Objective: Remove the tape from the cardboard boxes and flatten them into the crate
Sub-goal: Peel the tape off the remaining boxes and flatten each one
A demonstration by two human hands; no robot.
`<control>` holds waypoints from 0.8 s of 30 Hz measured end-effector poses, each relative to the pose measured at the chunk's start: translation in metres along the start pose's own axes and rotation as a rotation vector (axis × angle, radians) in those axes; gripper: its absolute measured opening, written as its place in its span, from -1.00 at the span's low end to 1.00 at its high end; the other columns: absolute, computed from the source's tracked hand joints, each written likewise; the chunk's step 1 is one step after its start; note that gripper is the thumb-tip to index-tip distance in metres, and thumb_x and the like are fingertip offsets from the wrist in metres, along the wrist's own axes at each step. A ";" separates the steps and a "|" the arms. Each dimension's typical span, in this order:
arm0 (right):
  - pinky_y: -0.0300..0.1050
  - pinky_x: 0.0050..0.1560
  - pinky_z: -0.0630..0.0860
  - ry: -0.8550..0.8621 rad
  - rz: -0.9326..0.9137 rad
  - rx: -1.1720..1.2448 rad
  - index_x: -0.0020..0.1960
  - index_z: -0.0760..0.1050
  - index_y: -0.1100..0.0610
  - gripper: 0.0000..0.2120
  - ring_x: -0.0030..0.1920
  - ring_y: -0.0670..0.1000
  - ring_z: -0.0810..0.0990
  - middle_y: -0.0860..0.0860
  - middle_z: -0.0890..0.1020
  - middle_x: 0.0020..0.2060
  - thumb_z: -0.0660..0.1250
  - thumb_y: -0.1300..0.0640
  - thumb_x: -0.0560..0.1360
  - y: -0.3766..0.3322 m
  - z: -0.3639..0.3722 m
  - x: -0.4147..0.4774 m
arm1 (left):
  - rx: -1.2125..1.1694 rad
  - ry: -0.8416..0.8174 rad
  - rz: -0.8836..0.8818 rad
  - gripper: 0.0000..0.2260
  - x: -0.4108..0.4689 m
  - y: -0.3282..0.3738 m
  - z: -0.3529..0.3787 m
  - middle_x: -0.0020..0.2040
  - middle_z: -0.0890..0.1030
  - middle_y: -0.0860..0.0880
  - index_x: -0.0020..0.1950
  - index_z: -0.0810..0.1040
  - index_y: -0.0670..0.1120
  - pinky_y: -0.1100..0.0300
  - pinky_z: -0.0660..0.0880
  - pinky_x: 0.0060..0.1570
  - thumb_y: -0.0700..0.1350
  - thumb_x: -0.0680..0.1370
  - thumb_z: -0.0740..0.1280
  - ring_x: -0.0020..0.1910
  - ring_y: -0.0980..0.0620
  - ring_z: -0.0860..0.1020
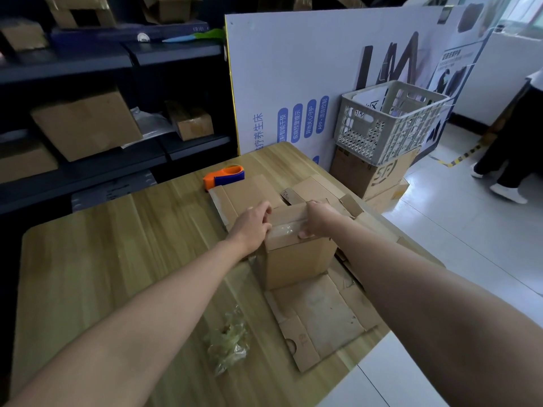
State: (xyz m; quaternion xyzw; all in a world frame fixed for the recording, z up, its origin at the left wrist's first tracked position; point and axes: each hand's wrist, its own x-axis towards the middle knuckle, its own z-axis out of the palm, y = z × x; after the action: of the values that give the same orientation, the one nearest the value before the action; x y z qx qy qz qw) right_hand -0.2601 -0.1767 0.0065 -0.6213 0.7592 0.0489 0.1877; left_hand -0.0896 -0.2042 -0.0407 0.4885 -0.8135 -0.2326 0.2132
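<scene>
Gripping the upright cardboard box (296, 265) at mid-table: L hand (252, 223) curls on its top edge by the clear tape (286, 230), R hand (318, 218) clamps the far edge. Risk: a fast yank prob. shreds the tape or tips the box. Crate (388, 121) sits well apart.

The wooden table (117, 259) bears flattened cardboard (323, 312), a tape dispenser (224, 176) and crumpled tape (229, 342).

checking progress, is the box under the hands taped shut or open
Taped shut: clear tape lies across the top of the cardboard box; left hand and right hand hold it.
</scene>
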 end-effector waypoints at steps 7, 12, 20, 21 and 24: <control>0.00 0.17 0.46 0.002 0.012 0.030 0.43 0.24 0.26 -0.24 0.33 0.14 0.40 0.12 0.32 0.41 0.50 0.02 0.38 0.003 0.001 -0.003 | -0.105 -0.096 -0.156 -0.80 0.011 0.012 0.009 -0.04 0.54 -0.08 -0.26 0.51 0.04 0.18 0.43 -0.06 -0.23 0.50 0.33 -0.07 -0.01 0.50; -0.01 0.10 0.50 0.015 0.003 0.083 0.41 0.24 0.25 -0.26 0.27 0.14 0.44 0.13 0.39 0.33 0.50 0.04 0.38 0.005 0.003 -0.002 | -0.297 -0.141 -0.187 -0.77 0.003 0.006 0.006 -0.02 0.36 0.00 -0.29 0.46 0.03 0.19 0.39 0.01 -0.26 0.49 0.33 -0.02 0.02 0.39; -0.04 0.04 0.49 0.019 -0.004 0.083 0.36 0.29 0.26 -0.31 0.22 0.15 0.47 0.15 0.45 0.25 0.50 0.04 0.37 0.005 0.003 -0.002 | -0.575 -0.075 -0.232 -0.60 -0.005 0.008 0.004 -0.07 0.27 -0.02 -0.41 0.24 -0.07 0.38 0.40 -0.38 -0.28 0.38 0.46 -0.24 0.12 0.35; -0.04 0.05 0.49 0.018 -0.004 0.089 0.36 0.29 0.26 -0.31 0.22 0.15 0.47 0.15 0.45 0.26 0.50 0.04 0.37 0.005 0.004 -0.002 | -0.593 -0.026 -0.246 -0.61 -0.006 0.008 0.005 -0.07 0.26 -0.02 -0.42 0.22 -0.07 0.42 0.39 -0.45 -0.35 0.37 0.41 -0.25 0.13 0.36; -0.05 0.09 0.46 0.022 -0.009 0.098 0.38 0.28 0.26 -0.30 0.23 0.14 0.46 0.14 0.44 0.27 0.50 0.04 0.37 0.006 0.005 -0.002 | -0.723 0.070 -0.315 -0.63 -0.010 0.003 0.004 -0.19 0.36 -0.03 -0.43 0.25 -0.09 0.33 0.46 -0.43 -0.41 0.38 0.35 -0.35 0.12 0.42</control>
State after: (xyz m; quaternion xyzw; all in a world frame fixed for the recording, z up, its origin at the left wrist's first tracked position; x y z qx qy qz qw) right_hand -0.2645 -0.1719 0.0021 -0.6154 0.7598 0.0043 0.2097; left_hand -0.0896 -0.1932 -0.0440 0.5084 -0.5864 -0.5173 0.3608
